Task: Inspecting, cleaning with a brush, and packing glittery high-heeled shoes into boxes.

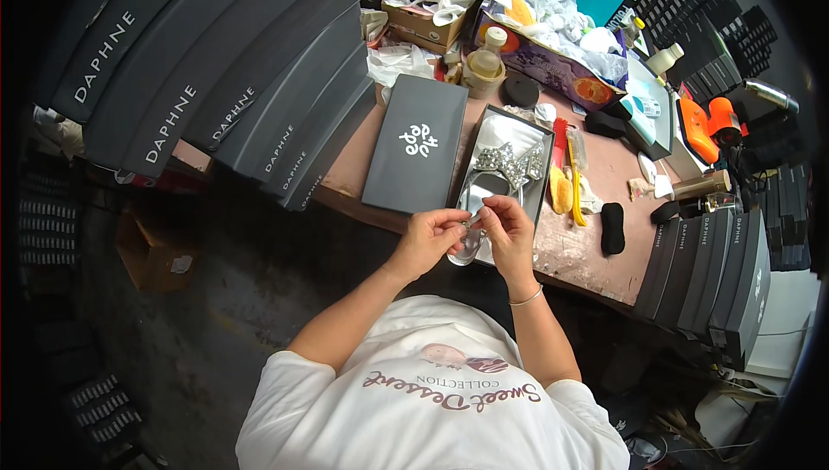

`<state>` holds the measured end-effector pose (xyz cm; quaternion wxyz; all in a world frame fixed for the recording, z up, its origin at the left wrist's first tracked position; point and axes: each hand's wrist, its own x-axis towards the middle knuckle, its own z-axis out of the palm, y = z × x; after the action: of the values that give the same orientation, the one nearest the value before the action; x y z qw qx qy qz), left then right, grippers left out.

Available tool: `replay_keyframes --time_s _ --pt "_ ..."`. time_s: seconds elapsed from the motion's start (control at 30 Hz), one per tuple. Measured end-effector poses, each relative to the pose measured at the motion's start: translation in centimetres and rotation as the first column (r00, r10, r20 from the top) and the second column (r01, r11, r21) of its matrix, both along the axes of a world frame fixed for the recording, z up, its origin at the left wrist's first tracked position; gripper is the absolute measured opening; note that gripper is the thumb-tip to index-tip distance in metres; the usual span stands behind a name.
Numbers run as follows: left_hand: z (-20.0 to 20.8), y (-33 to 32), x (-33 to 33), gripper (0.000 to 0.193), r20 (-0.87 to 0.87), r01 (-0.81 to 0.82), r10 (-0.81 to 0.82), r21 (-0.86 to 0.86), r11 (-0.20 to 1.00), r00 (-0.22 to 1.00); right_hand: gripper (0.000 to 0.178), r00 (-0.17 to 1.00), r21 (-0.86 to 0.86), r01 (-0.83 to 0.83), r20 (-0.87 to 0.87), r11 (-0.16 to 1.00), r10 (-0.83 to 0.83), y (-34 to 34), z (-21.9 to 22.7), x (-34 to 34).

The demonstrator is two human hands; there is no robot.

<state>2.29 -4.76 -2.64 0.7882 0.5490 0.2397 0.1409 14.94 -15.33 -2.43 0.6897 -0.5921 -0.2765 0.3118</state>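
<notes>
An open dark shoe box [544,178] with white paper inside lies at the table's front edge. In it is a pair of silver sandals [501,159] with glittering bows. Over the box's near end, my left hand [429,239] and my right hand [509,233] meet, fingertips pinched together on a thin strap of one sandal. The strap's end and any buckle are mostly hidden by my fingers. To the left of the box lies its dark grey lid [406,172], flat on the table, with white lettering.
Tall stacks of dark shoe boxes [285,116] rise at the left, more boxes [704,271] at the right. Behind are a bottle [488,60] and a purple carton [553,64] of crumpled paper. Brushes [576,176], a black pad [612,228] and an orange heat gun [725,120] lie rightward.
</notes>
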Motion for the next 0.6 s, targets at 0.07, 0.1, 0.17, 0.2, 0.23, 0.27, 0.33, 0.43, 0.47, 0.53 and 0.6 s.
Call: replay_keyframes --time_s 0.07,0.1,0.17,0.2,0.23,0.27,0.33,0.43,0.47,0.53,0.6 --pt "0.1 0.3 0.0 0.030 0.008 0.013 -0.013 -0.015 1.000 1.000 0.015 1.000 0.007 -0.005 0.015 1.000 0.005 0.0 0.1 -0.1" --pt "0.2 0.4 0.1 0.031 0.003 0.019 -0.019 -0.013 1.000 1.000 0.014 0.998 -0.012 -0.002 0.066 1.000 0.003 0.0 0.2 -0.2" --pt "0.1 0.4 0.1 0.032 -0.007 0.026 -0.026 0.020 0.999 1.000 0.014 0.986 -0.050 0.005 0.165 0.999 0.003 0.1 0.8 -0.5" --pt "0.1 0.4 0.1 0.032 -0.013 0.028 -0.027 0.050 0.998 1.000 0.015 0.930 -0.068 -0.001 0.368 0.998 0.026 0.1 1.3 -0.5" --pt "0.0 0.3 0.2 0.032 -0.018 0.032 -0.031 0.081 0.996 0.999 0.016 0.831 -0.087 -0.001 0.553 0.996 0.049 0.2 2.2 -0.5" --pt "0.1 0.1 0.2 0.032 -0.009 0.006 -0.005 0.124 0.992 1.000 0.017 0.696 -0.105 0.003 0.714 0.994 0.073 0.2 2.9 -0.6" --pt "0.1 -0.3 0.3 0.032 0.014 -0.044 0.042 0.210 0.977 0.999 0.019 0.618 -0.185 -0.050 0.766 0.981 0.176 0.5 4.0 -0.8" --pt "0.1 -0.2 0.1 0.035 0.015 -0.075 0.073 0.211 0.975 0.997 0.021 0.651 -0.210 -0.128 0.720 0.969 0.241 1.0 4.6 0.1" --pt "0.3 0.1 0.0 0.037 0.016 -0.038 0.036 0.178 0.983 0.999 0.022 0.722 -0.176 -0.147 0.654 0.973 0.227 1.0 4.1 0.8" --pt "1.0 0.8 -0.2 0.041 0.022 0.028 -0.031 0.108 0.994 0.999 0.024 0.788 -0.115 -0.190 0.575 0.975 0.221 0.9 3.9 1.1" --pt "0.7 1.2 -0.5 0.040 0.031 0.059 -0.064 0.154 0.986 0.997 0.025 0.662 -0.169 -0.229 0.695 0.958 0.281 1.0 4.8 0.9"
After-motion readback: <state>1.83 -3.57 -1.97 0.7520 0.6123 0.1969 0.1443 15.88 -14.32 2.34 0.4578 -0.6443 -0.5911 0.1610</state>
